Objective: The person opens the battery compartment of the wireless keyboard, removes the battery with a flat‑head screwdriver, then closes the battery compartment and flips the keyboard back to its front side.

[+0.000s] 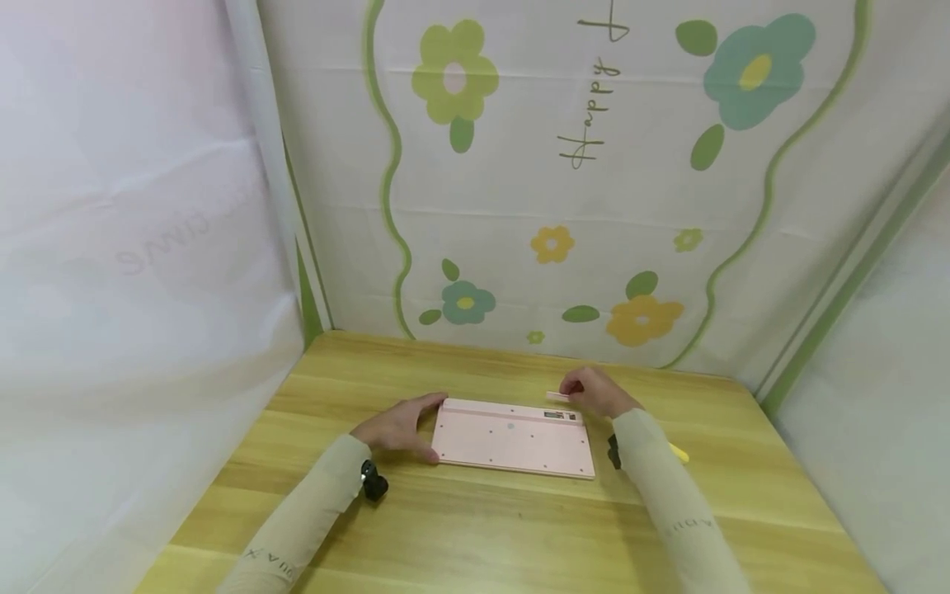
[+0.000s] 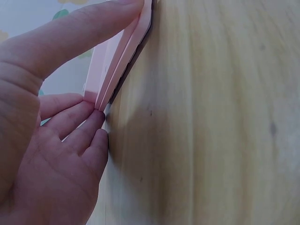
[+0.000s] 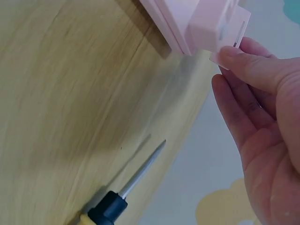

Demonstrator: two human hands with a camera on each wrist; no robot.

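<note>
A pink keyboard (image 1: 475, 445) lies face down on the wooden table, its underside dotted with small screws. Near its far right corner is an uncovered battery compartment (image 1: 560, 416). My left hand (image 1: 397, 427) holds the keyboard's left end, thumb at the near corner and fingers at the far one. Between thumb and fingers, my right hand (image 1: 598, 391) pinches a small pink battery cover (image 3: 242, 29), raised just beyond the compartment.
To the right of the keyboard lies a screwdriver (image 3: 143, 168) with a yellow handle and dark collar, partly behind the right forearm in the head view. A flower-printed curtain (image 1: 519, 190) stands along the table's back edge, with white cloth at both sides.
</note>
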